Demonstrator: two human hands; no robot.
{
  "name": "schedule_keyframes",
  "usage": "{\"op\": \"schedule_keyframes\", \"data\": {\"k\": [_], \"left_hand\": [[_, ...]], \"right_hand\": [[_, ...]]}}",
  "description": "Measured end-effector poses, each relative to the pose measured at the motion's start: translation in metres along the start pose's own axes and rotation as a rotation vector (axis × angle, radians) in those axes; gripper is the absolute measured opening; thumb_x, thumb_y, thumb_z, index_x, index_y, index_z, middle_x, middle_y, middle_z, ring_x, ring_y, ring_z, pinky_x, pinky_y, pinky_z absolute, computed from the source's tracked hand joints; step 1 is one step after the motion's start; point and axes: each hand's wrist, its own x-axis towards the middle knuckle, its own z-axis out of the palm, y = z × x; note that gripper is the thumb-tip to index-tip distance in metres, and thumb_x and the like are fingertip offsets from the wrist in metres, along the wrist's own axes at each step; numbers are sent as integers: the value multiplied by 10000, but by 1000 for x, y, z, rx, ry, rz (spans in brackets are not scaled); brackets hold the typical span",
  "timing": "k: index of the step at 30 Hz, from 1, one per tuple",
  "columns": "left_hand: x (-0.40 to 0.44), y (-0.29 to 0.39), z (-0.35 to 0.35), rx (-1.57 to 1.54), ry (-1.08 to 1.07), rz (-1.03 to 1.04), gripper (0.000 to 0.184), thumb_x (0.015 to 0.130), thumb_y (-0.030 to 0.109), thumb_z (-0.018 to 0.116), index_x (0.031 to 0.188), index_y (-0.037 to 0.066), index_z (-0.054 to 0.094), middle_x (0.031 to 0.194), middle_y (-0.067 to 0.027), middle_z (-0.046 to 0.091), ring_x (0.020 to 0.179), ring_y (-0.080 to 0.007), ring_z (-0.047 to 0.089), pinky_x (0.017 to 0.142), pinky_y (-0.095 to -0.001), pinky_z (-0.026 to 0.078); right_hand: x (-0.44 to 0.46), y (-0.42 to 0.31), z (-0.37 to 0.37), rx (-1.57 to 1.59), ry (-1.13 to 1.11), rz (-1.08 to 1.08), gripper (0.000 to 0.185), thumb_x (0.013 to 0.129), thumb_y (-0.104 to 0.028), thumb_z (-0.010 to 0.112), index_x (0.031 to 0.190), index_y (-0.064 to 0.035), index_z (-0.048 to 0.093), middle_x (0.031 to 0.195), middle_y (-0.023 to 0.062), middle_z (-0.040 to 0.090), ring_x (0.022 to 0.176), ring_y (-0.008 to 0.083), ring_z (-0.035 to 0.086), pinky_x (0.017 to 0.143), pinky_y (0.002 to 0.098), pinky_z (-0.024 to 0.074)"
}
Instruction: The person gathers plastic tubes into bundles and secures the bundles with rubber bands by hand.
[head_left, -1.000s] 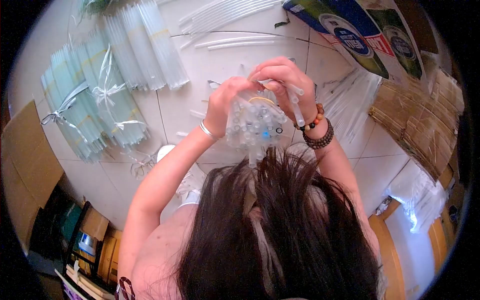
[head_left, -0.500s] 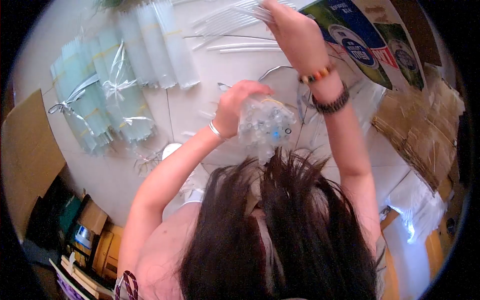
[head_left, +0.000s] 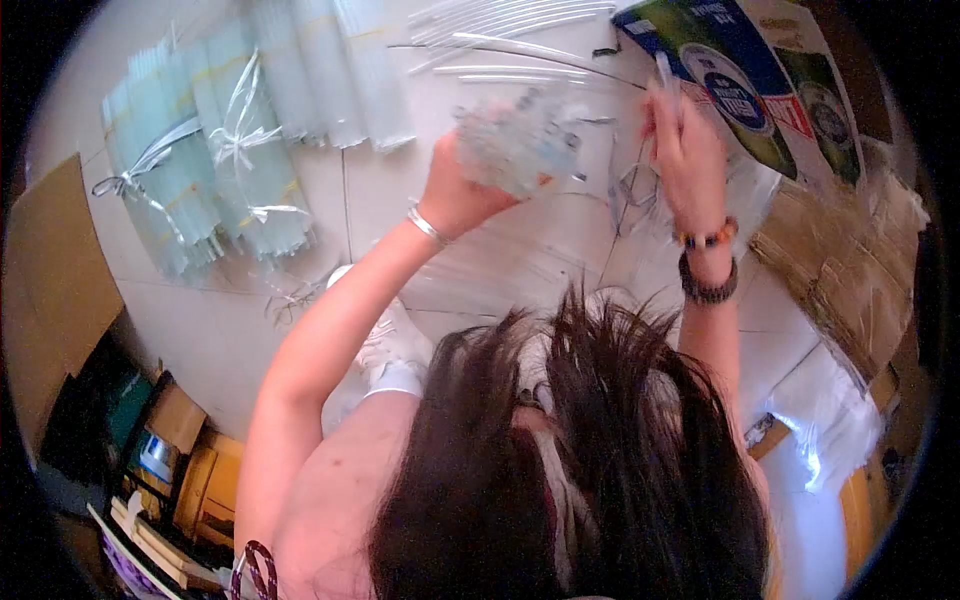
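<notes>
My left hand [head_left: 465, 195] is wrapped round a bundle of clear plastic tubes [head_left: 520, 140]. The near ends of the bundle are blurred and tilted up toward me. Apart from it on the right, my right hand [head_left: 688, 150] has its fingers pressed together, with a short length of clear tube [head_left: 663, 68] showing past the fingertips. Beyond both hands, several loose clear tubes [head_left: 510, 75] lie on the tiled floor. At the far left rest tube bundles tied with silvery ribbon [head_left: 235, 140], alongside untied-looking bundles [head_left: 320, 75] with yellow bands.
A printed blue and green carton sheet [head_left: 725, 85] lies at the upper right, with flattened brown cardboard [head_left: 850, 255] below it. Clear plastic wrapping [head_left: 830, 420] is at the lower right. A cardboard panel [head_left: 60, 300] stands at the left. My white shoe [head_left: 390, 330] is on the floor.
My right hand has come down and right, away from the loose tubes at the top. My left hand has tipped the bundle and moved it slightly up. The view has shifted a little.
</notes>
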Motion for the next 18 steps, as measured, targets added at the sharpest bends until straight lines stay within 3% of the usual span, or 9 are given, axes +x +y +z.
{"op": "schedule_keyframes", "data": {"k": [1, 3, 5, 6, 9, 12, 15, 17, 18], "left_hand": [[3, 3, -6, -9, -23, -56, 503, 765, 290, 851, 1198, 106, 673, 1157, -58, 692, 958, -233, 675, 833, -363, 555], [9, 18, -22, -26, -74, -165, 478, 834, 208, 829, 1262, 81, 661, 1156, -37, 700, 1029, -174, 648, 906, -338, 534], [11, 27, -24, -101, -4, -398, 401, 754, 289, 871, 1071, 88, 730, 1028, -58, 735, 860, -219, 689, 795, -350, 564], [12, 34, -26, -173, -2, -489, 390, 754, 277, 875, 1060, 82, 734, 1002, -53, 739, 848, -208, 690, 788, -344, 564], [10, 27, -24, -211, -10, -549, 362, 756, 227, 884, 1040, 56, 739, 929, -28, 744, 825, -146, 685, 763, -307, 562], [9, 28, -24, -139, -47, -545, 353, 760, 219, 880, 1038, 56, 736, 947, -27, 742, 842, -138, 686, 759, -309, 561], [4, 31, -22, -210, -66, -591, 345, 772, 222, 870, 1049, 65, 735, 993, -35, 742, 871, -144, 690, 766, -317, 559], [4, 32, -20, -288, -15, -547, 339, 791, 241, 853, 1065, 77, 738, 1020, -35, 739, 890, -154, 690, 783, -327, 555], [7, 32, -20, -148, -12, -398, 335, 800, 251, 844, 1070, 84, 739, 1020, -34, 737, 890, -161, 688, 790, -331, 552]], "right_hand": [[-20, 26, 4, 52, -119, 143, 239, 990, -253, 506, 1056, -80, 657, 865, 164, 681, 757, 367, 650, 702, 469, 515], [-70, 62, 29, 1, -262, 139, 237, 978, -236, 499, 1041, -60, 644, 892, 175, 668, 821, 367, 662, 726, 490, 517], [-116, 88, 74, -241, -227, 5, 189, 961, -179, 495, 1011, -58, 632, 915, 183, 658, 873, 387, 665, 738, 494, 532], [-137, 110, 108, -122, -270, 154, 169, 951, -153, 494, 998, -62, 627, 920, 181, 654, 876, 400, 664, 733, 500, 538], [-157, 59, 130, -347, -328, 115, 144, 931, -87, 507, 989, -91, 638, 948, 192, 662, 868, 403, 669, 699, 506, 554], [-196, 68, 183, -379, -475, 36, 285, 958, -264, 522, 1190, -107, 577, 1165, 174, 623, 1064, 383, 632, 903, 486, 518], [-181, 32, 181, -148, -749, 262, 287, 955, -236, 509, 1196, -99, 585, 1188, 159, 633, 1059, 391, 637, 879, 488, 526], [-167, 21, 188, -134, -732, 546, 275, 955, -208, 494, 1177, -87, 603, 1175, 141, 655, 1046, 399, 644, 864, 491, 530], [-157, 28, 177, -123, -698, 375, 258, 964, -212, 494, 1152, -82, 613, 1124, 133, 670, 997, 377, 660, 834, 474, 537]]}}
